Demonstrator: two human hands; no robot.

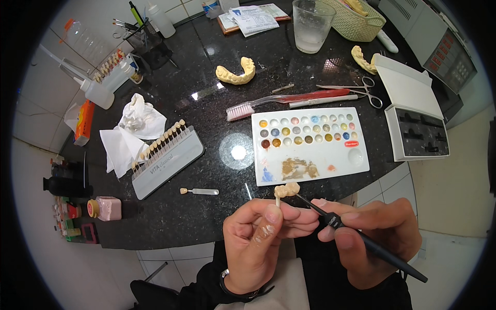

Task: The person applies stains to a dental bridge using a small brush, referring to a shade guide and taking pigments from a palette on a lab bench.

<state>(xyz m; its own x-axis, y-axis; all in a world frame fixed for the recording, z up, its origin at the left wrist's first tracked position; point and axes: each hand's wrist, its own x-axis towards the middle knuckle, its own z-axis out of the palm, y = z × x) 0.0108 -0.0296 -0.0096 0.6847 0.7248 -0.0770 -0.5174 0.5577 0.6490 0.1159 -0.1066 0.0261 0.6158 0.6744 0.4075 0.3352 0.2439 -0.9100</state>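
My left hand (261,235) pinches a thin pale stick, and on its top sits a cream-coloured dental bridge (287,189) of a few joined teeth. White smudges mark the left thumb. In my right hand (374,235) is a slim black paintbrush (369,243), its fingers closed round the handle. The brush tip touches or nearly touches the right end of the bridge; which of the two I cannot tell. Just beyond the hands lies a white palette (310,150) with rows of coloured paint wells and a brown smear. A single shade tab (199,191) lies left of the hands.
A tooth shade guide (168,163) and crumpled tissue (139,116) lie to the left. Beyond the palette are a toothbrush (289,101), scissor-like forceps (369,93) and a dental cast (236,72). A glass (312,26) stands at the back, an open white box (418,132) at the right.
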